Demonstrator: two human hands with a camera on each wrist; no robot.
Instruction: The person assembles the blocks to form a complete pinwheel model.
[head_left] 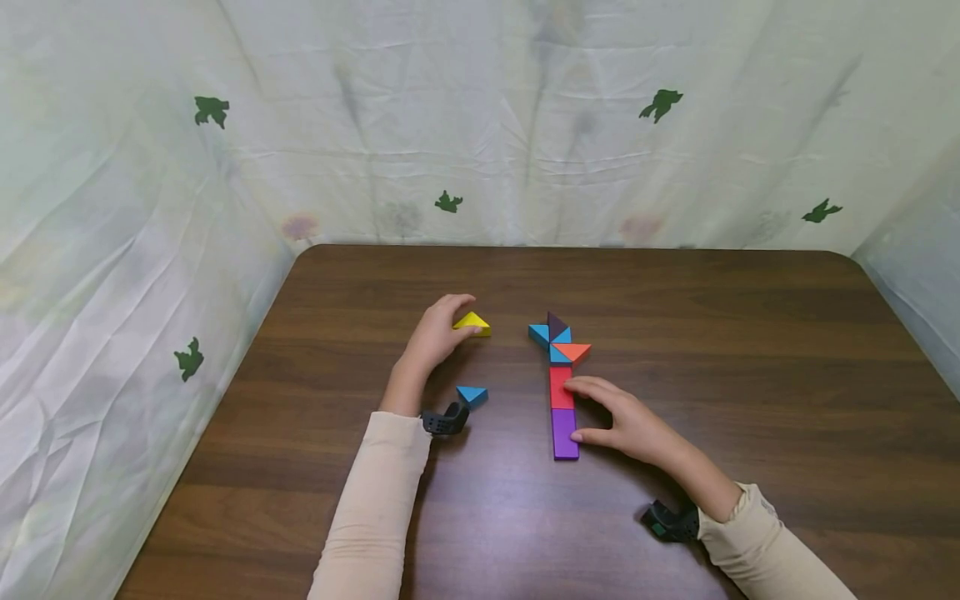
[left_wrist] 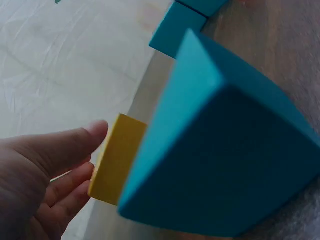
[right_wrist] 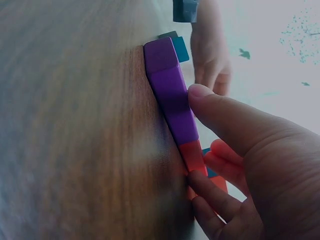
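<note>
My left hand [head_left: 437, 335] is at a yellow triangular block [head_left: 474, 324], thumb at its near side and fingertips beyond it, a gap showing at the index finger. By the left wrist lies a loose blue triangular block [head_left: 472, 395], which looms large in the left wrist view. My right hand [head_left: 626, 421] touches the right side of a column of blocks: the index finger meets a red rectangular block [head_left: 561, 385], the thumb a purple rectangular block [right_wrist: 170, 95]. Above the red block sit several blue triangles [head_left: 538, 335], an orange triangle [head_left: 576, 352] and a dark triangle [head_left: 556, 323].
The blocks lie on a brown wooden table [head_left: 735, 350] with rounded far corners. Behind and to the left hangs a pale cloth [head_left: 480, 117] with green leaf-like patches. A black band [head_left: 446, 418] sits on the left wrist, another black band [head_left: 671, 522] on the right.
</note>
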